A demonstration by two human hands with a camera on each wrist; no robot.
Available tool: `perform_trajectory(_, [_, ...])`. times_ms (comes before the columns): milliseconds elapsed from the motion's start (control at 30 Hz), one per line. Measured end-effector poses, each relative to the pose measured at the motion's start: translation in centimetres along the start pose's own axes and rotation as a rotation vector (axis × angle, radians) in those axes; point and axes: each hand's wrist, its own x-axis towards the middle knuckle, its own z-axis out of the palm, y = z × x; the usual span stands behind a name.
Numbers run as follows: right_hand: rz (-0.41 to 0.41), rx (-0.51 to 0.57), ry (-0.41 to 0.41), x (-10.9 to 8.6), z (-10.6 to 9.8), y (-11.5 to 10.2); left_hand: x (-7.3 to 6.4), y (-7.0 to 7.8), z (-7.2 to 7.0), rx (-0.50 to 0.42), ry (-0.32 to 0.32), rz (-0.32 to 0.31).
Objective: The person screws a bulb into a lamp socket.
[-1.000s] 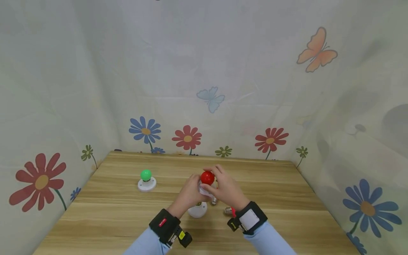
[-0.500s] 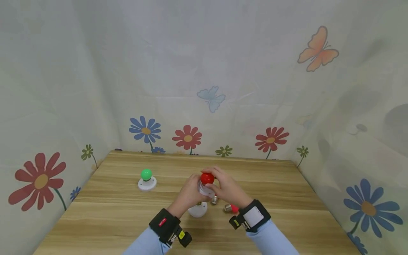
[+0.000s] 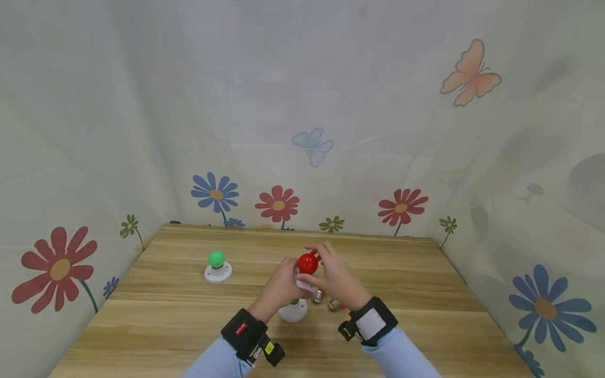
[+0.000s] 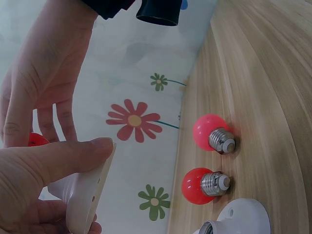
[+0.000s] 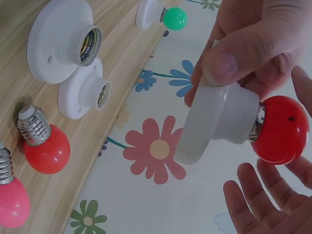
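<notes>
Left hand pinches white socket, raised over worktop. Right of it, glossy round red bulb, silvery collar showing at socket mouth. Right hand: fingers parted loosely around bulb, contact unclear.

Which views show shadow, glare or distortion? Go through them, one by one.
Head: soft light, with faint dimness on the near table; left wrist: the wood grain curves, likely lens distortion, and small shadows lie beside the pink bulb and loose red bulb; right wrist: the raised red bulb looks sharp, and the loose bulbs' metal threads glint.
</notes>
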Motion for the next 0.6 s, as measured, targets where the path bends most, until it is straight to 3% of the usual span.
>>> perform_trajectory(100, [0.029,-0.054,0.047,0.0,0.2,-0.2,-0.1,0.1,0.0,0.002,-0.003,-0.009])
perform_trajectory(233, [0.029,-0.033,0.047,0.1,0.0,-0.1,-0.1,0.2,0.0,0.006,-0.007,-0.022])
perform_trajectory(600, [-0.081,0.153,-0.111,0.0,-1.3,0.9,-0.3,0.3,0.2,0.011,-0.001,-0.029])
